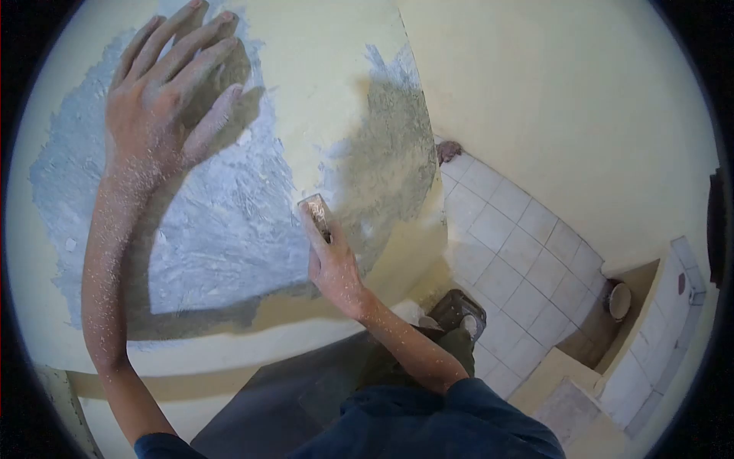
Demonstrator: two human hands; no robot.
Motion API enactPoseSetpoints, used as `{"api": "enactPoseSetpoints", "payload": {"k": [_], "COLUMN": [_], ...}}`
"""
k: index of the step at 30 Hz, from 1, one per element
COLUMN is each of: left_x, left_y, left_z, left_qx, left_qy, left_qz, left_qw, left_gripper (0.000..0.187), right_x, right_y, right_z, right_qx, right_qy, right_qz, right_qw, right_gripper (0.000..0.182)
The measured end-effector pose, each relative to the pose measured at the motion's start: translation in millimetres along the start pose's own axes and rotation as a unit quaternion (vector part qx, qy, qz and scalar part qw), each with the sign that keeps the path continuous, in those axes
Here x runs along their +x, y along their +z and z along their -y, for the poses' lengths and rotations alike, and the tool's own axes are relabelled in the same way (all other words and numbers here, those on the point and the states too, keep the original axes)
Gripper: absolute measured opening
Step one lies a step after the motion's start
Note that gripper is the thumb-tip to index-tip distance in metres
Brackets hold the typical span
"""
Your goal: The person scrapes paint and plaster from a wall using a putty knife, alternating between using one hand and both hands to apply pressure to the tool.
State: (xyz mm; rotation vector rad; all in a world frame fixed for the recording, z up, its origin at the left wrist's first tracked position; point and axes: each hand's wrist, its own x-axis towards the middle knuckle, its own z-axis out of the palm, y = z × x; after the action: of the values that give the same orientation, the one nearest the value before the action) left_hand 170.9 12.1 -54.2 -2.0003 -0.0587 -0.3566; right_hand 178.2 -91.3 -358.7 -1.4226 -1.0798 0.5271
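Note:
My left hand [157,107] rests against the pale yellow wall with its fingers spread, over a patch of whitish-grey filler [222,222]. Dust speckles that hand and forearm. My right hand [336,268] grips a small rectangular block-like tool [316,216], held at the right edge of the whitish patch. Its exact kind is hard to make out, since my fingers cover part of it. Further right, a second rough grey patch [401,130] runs along the corner of the wall.
White floor tiles [501,229] lie below to the right. Near my legs sits a dark tray-like container [459,310]. A round light container [618,301] stands in a tiled recess. A brownish lump [449,151] lies by the far wall. Under me is a dark flat surface [283,402].

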Motion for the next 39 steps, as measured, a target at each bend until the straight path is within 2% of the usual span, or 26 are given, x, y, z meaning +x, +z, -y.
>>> {"api": "enactPoseSetpoints", "payload": {"k": [3, 6, 9, 12, 15, 18, 21, 24, 27, 30, 33, 36, 39], "left_x": [-4, -6, -4, -9, -5, -8, -9, -10, -8, -7, -9, -8, -16], "left_y": [3, 5, -6, 4, -3, 1, 6, 5, 4, 4, 3, 3, 1], "left_z": [3, 3, -6, 5, 2, 5, 7, 10, 9, 6, 10, 3, -5], "left_qx": [0.003, 0.004, -0.023, -0.021, -0.02, -0.028, -0.015, -0.051, -0.062, -0.064, -0.07, -0.042, -0.041], "left_qy": [-0.013, -0.007, -0.022, -0.004, 0.0, -0.006, 0.006, 0.021, 0.014, 0.016, 0.011, 0.028, 0.058], "left_qz": [0.002, -0.006, 0.008, -0.016, 0.003, -0.001, -0.013, -0.04, -0.051, -0.054, -0.031, -0.029, 0.013], "left_qw": [1.0, 1.0, 0.999, 1.0, 1.0, 1.0, 1.0, 0.998, 0.997, 0.996, 0.997, 0.998, 0.997], "left_gripper": [0.043, 0.042, 0.04, 0.039, 0.038, 0.038, 0.037, 0.038, 0.034, 0.034, 0.035, 0.038, 0.04], "right_x": [-9, -3, -14, -9, 16, -10, 8, 0, -5, 21, -13, 22, 8], "right_y": [16, 11, 23, 33, -1, 10, 8, 10, 28, -3, 25, -4, 18], "right_z": [-6, -2, -13, -14, 24, 11, 12, 10, -4, 27, 0, 22, 0], "right_qx": [0.007, 0.013, 0.012, 0.0, 0.029, -0.04, 0.006, -0.006, -0.039, 0.043, -0.053, 0.017, -0.023], "right_qy": [-0.126, -0.066, -0.077, -0.114, -0.028, 0.027, -0.064, 0.01, -0.133, -0.088, -0.032, -0.071, -0.06], "right_qz": [-0.102, -0.048, -0.067, -0.115, -0.059, 0.017, -0.086, -0.018, -0.146, -0.107, -0.022, -0.069, -0.048], "right_qw": [0.987, 0.997, 0.995, 0.987, 0.997, 0.999, 0.994, 1.0, 0.979, 0.989, 0.998, 0.995, 0.997], "right_gripper": [0.08, 0.077, 0.077, 0.078, 0.079, 0.078, 0.079, 0.078, 0.068, 0.069, 0.074, 0.075, 0.075]}}
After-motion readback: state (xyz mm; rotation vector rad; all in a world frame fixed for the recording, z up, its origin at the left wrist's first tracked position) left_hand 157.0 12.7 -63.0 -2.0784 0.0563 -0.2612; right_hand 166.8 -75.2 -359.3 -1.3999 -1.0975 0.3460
